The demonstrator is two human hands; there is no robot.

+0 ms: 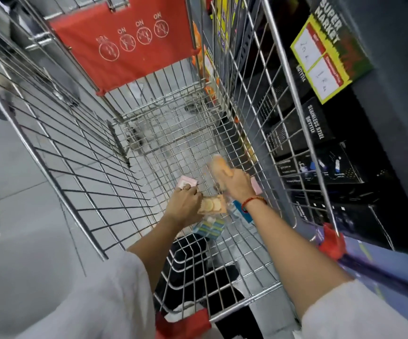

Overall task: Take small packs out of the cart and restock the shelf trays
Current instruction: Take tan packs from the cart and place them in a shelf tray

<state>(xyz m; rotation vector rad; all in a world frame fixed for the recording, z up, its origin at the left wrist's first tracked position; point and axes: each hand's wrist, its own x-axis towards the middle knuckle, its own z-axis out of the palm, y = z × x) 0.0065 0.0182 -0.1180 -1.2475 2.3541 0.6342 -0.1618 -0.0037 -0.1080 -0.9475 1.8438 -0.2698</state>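
Observation:
Both my arms reach down into a wire shopping cart (80,152). My left hand (185,204) is low on the cart floor, fingers curled around a tan pack with yellow discs (211,205). A pink pack (185,183) lies just beyond its fingertips. My right hand (238,185) is shut on an orange pack (220,167), blurred and lifted slightly above the floor. A blue and yellow pack (210,230) and a clear pack with blue (239,212) lie under my wrists. Another pink pack (256,187) sits against the cart's right wall.
A red child-seat flap (129,47) closes the cart's far end. On the right stands a shelf with black stainless steel bottle boxes (316,128) and a yellow supermarket price sign (325,62). Grey floor tiles (9,167) spread to the left. Red cart handle corners (332,241) are near me.

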